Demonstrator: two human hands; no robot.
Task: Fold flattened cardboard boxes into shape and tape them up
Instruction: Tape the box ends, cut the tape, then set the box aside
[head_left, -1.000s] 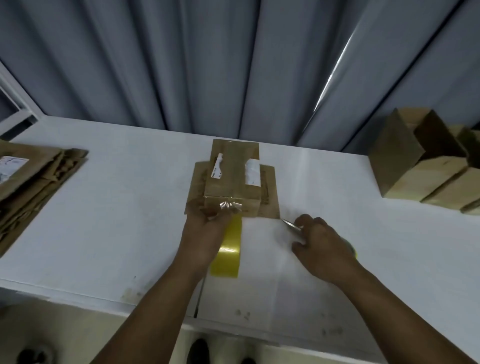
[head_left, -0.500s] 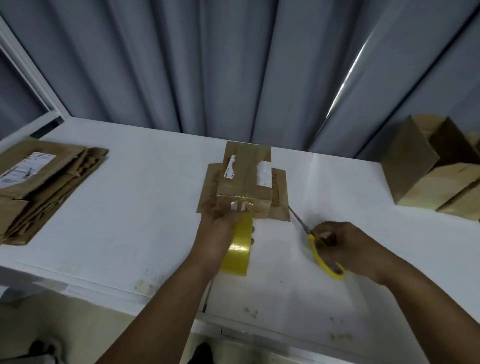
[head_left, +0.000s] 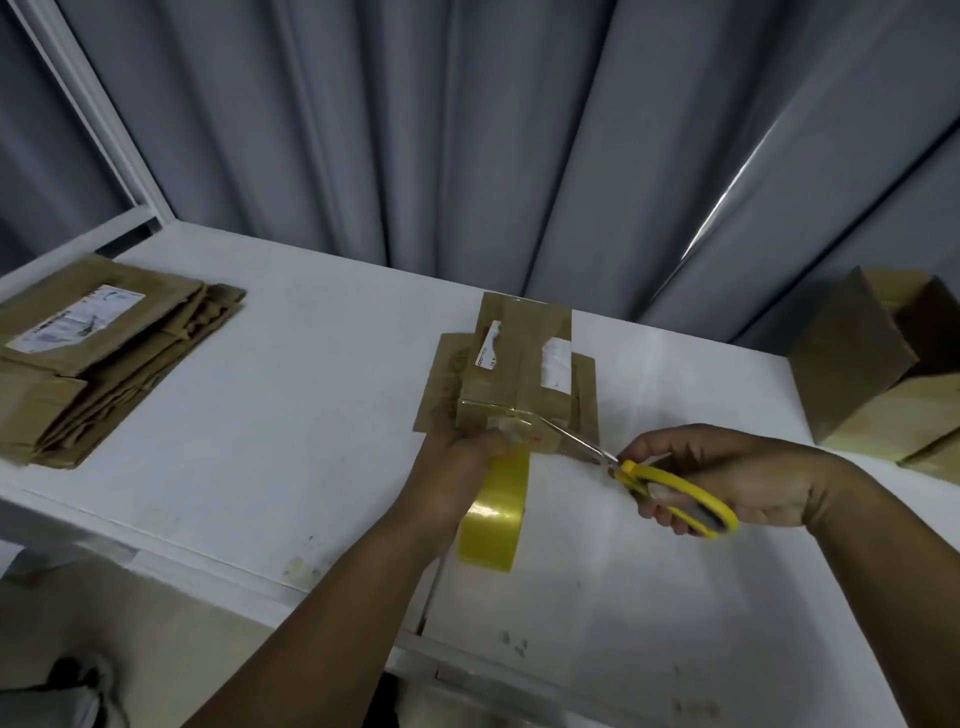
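Head view: the fingers of my left hand (head_left: 457, 467) grip the tape roll (head_left: 493, 519), its strip running back to the box (head_left: 519, 374) mid-way along the counter (head_left: 311, 415). My right hand (head_left: 737, 478) grips the scissors (head_left: 675, 491), blades pointing left across that strip.

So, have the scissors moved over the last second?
Yes. The scissors moved left toward the box; their blades now reach its near edge.

Grey pleated curtain (head_left: 467, 130) hangs behind a white table (head_left: 311, 415).
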